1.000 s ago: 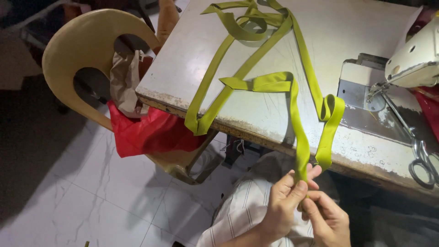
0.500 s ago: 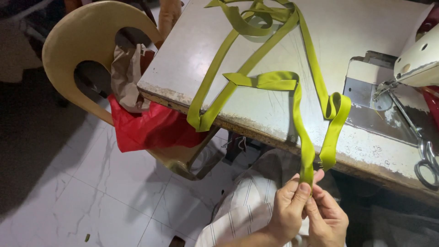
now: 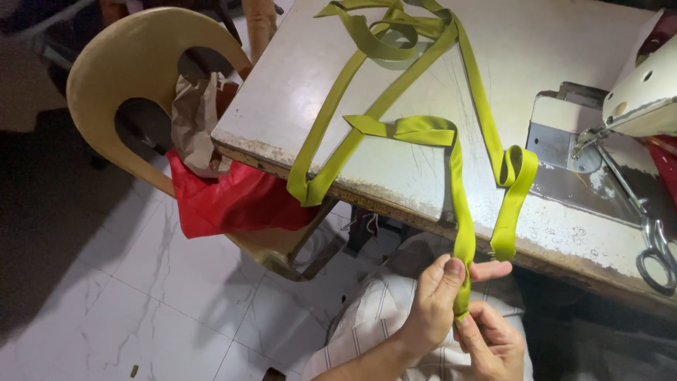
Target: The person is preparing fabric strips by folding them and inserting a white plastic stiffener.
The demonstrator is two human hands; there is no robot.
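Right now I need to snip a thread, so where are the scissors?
In the head view, the scissors lie at the far right of the sewing table, beside the sewing machine, right of the green strap.

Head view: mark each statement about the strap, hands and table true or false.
1. Both hands pinch the olive-green fabric strap below the table edge. True: left hand, right hand.
2. Scissors lie on the sewing table. True.
3. The red cloth lies on the tabletop. False: it sits on the wooden chair beside the table.
4. The strap is blue. False: olive-green.
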